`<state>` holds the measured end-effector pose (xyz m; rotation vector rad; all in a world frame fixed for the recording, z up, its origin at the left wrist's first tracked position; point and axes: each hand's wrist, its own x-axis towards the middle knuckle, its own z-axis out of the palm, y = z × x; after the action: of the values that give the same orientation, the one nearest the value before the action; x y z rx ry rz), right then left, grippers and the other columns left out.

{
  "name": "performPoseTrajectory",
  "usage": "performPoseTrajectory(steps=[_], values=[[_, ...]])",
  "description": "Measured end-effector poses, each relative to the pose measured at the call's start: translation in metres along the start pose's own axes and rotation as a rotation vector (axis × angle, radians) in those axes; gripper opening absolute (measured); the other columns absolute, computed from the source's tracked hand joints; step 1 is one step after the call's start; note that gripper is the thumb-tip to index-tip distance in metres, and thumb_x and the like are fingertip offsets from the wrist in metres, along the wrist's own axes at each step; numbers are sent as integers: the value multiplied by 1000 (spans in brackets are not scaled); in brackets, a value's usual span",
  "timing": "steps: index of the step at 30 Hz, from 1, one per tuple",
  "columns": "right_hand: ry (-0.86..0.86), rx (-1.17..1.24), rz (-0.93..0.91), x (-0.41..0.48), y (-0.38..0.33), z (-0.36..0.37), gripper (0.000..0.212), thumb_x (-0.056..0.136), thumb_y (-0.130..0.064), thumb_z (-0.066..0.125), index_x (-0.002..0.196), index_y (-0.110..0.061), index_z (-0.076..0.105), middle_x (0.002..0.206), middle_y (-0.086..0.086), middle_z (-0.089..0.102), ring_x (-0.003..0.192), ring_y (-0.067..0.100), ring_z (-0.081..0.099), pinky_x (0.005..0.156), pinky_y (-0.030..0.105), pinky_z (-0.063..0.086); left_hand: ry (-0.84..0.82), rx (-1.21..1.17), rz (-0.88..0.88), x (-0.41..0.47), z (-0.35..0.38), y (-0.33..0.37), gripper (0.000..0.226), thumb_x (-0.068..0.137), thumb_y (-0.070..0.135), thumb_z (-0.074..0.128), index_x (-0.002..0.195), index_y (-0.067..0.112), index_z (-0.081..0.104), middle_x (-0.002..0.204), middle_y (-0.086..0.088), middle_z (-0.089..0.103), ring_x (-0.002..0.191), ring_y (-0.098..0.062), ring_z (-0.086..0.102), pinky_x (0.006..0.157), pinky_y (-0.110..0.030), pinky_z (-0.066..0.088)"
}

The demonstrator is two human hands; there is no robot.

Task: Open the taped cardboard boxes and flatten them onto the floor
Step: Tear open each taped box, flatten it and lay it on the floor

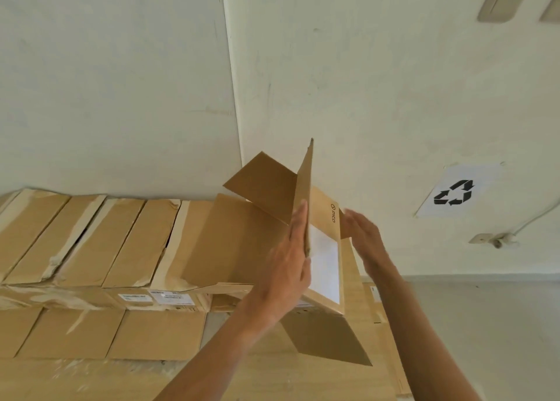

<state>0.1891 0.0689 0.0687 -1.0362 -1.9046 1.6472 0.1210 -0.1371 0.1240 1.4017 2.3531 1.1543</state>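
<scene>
I hold an opened cardboard box (325, 219) in the air in front of the wall, its flaps splayed. One narrow panel carries a small logo and a white label (324, 264). One flap (260, 182) sticks out to the upper left and another (327, 337) hangs below. My left hand (288, 273) lies with straight fingers along the panel's left face. My right hand (363, 234) is open, fingers straight and blurred, just right of the box beside its far flap. A row of taped boxes (121, 240) stands at the left.
A second row of boxes (75, 334) lies under the taped row, against the white wall. A recycling sign (454, 193) and a wall socket with a cable (491, 238) are on the right wall. Grey floor (500, 325) shows at the right. A tan cardboard surface (272, 376) lies under my arms.
</scene>
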Motion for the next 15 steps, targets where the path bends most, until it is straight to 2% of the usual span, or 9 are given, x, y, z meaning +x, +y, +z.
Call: performPoseTrajectory(steps=[2, 3, 5, 6, 9, 10, 12, 14, 15], values=[[176, -12, 303, 4, 72, -1, 63, 94, -59, 56, 140, -17, 51, 137, 8, 58, 128, 30, 55, 101, 46, 48, 40, -38, -19, -3, -8, -10, 100, 99, 5, 55, 155, 44, -18, 165, 6, 25, 117, -17, 63, 93, -32, 58], [164, 44, 489, 4, 106, 1, 78, 89, -68, 57, 143, -14, 45, 140, 13, 54, 128, 36, 52, 101, 51, 48, 49, -66, -20, -4, -11, -13, 99, 99, 4, 54, 155, 46, -16, 165, 7, 26, 123, -16, 60, 95, -33, 57], [-4, 257, 785, -2, 151, 9, 98, 77, -82, 56, 146, -14, 39, 136, 17, 54, 121, 42, 55, 95, 55, 51, 38, -110, -22, -5, -14, -16, 97, 100, 5, 54, 155, 49, -14, 165, 13, 21, 140, -15, 46, 103, -39, 52], [-102, 394, 856, -10, 155, 15, 101, 77, -83, 56, 147, -12, 38, 134, 18, 57, 119, 42, 57, 91, 53, 54, 27, -121, -25, -6, -14, -17, 97, 100, 6, 54, 155, 50, -13, 165, 16, 20, 143, -14, 41, 104, -40, 50], [-270, 665, 843, -12, 157, 23, 89, 84, -75, 58, 141, -7, 51, 137, 18, 61, 126, 41, 59, 85, 48, 57, 23, -175, -57, -8, -18, -19, 95, 101, 8, 54, 154, 54, -9, 160, 13, 30, 129, -15, 54, 94, -41, 58], [-277, 678, 812, -10, 152, 24, 85, 83, -72, 63, 139, -9, 56, 140, 17, 60, 128, 40, 57, 88, 48, 55, 32, -200, -75, -7, -21, -22, 93, 101, 7, 53, 155, 53, -7, 157, 8, 36, 112, -14, 61, 86, -40, 61], [-292, 608, 782, -5, 147, 23, 81, 78, -67, 73, 133, -7, 64, 132, 15, 64, 120, 36, 60, 92, 45, 51, 54, -231, -106, -5, -28, -28, 88, 101, 7, 52, 157, 49, -3, 149, 2, 45, 80, -9, 59, 74, -31, 62], [-230, 544, 768, -3, 142, 20, 77, 76, -59, 77, 130, -5, 66, 110, 14, 68, 102, 30, 62, 83, 42, 54, 62, -208, -105, -5, -37, -33, 86, 101, 3, 50, 158, 46, 1, 149, 4, 47, 77, -8, 61, 68, -19, 59], [-193, 525, 742, -2, 139, 15, 74, 77, -54, 77, 131, -4, 64, 106, 11, 67, 98, 27, 61, 79, 42, 54, 65, -183, -90, -6, -40, -35, 87, 101, 1, 49, 158, 47, 2, 153, 7, 43, 88, -11, 66, 74, -18, 58]])
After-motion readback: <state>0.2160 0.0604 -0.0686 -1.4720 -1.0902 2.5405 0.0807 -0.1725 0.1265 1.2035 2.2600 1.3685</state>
